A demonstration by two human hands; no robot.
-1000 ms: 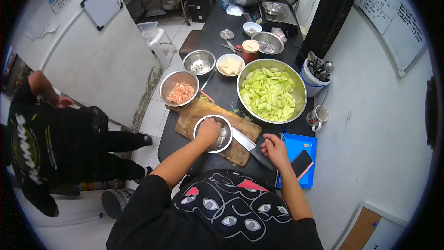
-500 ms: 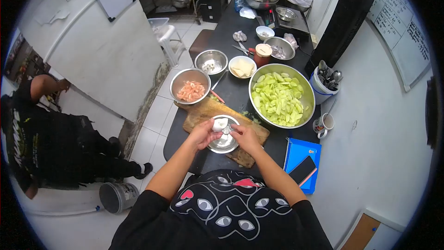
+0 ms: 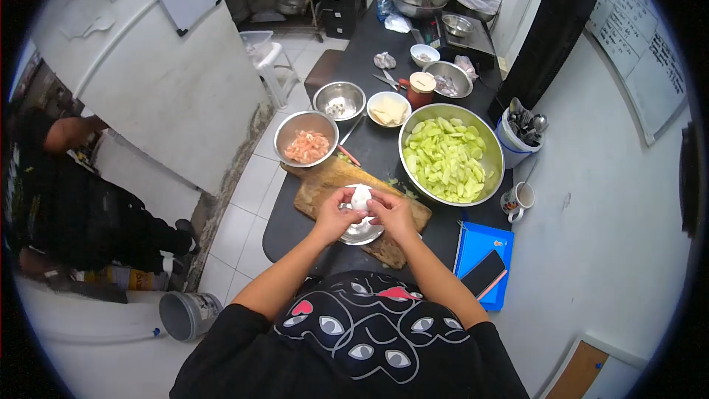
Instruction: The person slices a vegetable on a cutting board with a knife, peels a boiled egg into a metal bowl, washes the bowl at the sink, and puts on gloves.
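Both hands on a white piece of food (image 3: pixel 361 198), above a small metal bowl (image 3: pixel 362 234).
Left hand (image 3: pixel 334 214) and right hand (image 3: pixel 391 213) hold it between them, fingers curled in close; bowl sits on the wooden cutting board (image 3: pixel 314 191). Beyond the board's far left end, a bowl of pink meat (image 3: pixel 282 146); right of that, a large bowl of sliced green vegetable (image 3: pixel 498 168).
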